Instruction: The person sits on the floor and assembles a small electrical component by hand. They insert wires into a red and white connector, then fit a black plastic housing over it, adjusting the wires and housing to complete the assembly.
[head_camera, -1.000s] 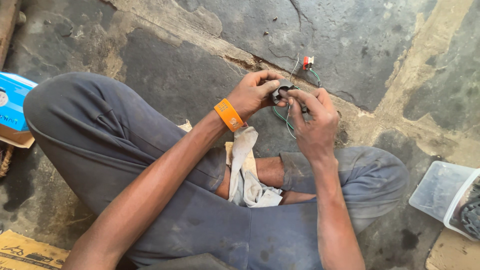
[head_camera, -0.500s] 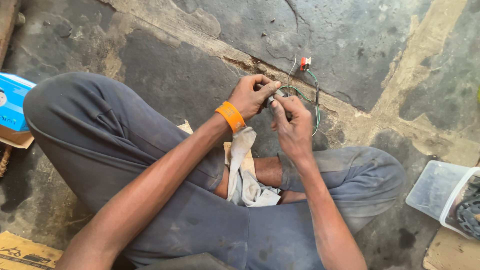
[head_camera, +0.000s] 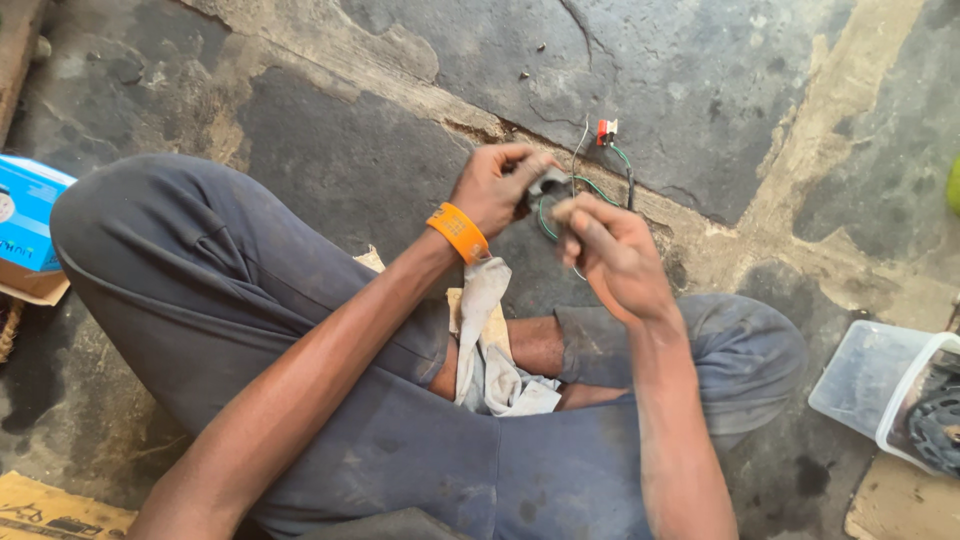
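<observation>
The person sits cross-legged on the stone floor (head_camera: 330, 120) and works on a small dark part (head_camera: 548, 183) with thin wires (head_camera: 590, 187) coming out of it. This looks like the middle of a fiddly job on the wires.

The left hand (head_camera: 497, 187) is curled shut around the small dark part and holds it up in front of the knees. The right hand (head_camera: 610, 250) is just beside it, a little lower. Its fingers (head_camera: 572, 212) are pinched together close to the part. It looks blurry, so I cannot tell if it grips a wire or only touches one.

The green and white wires loop between the two hands. One goes up past the hands to a small red plug (head_camera: 606, 131), which hangs just beyond them.

The next move would need a steady left hand and a small, careful pinch from the right hand, because the wires are thin.

A pale rag (head_camera: 490, 340) lies in the lap below both hands. A clear plastic tub (head_camera: 872, 375) sits well off to the right.
</observation>
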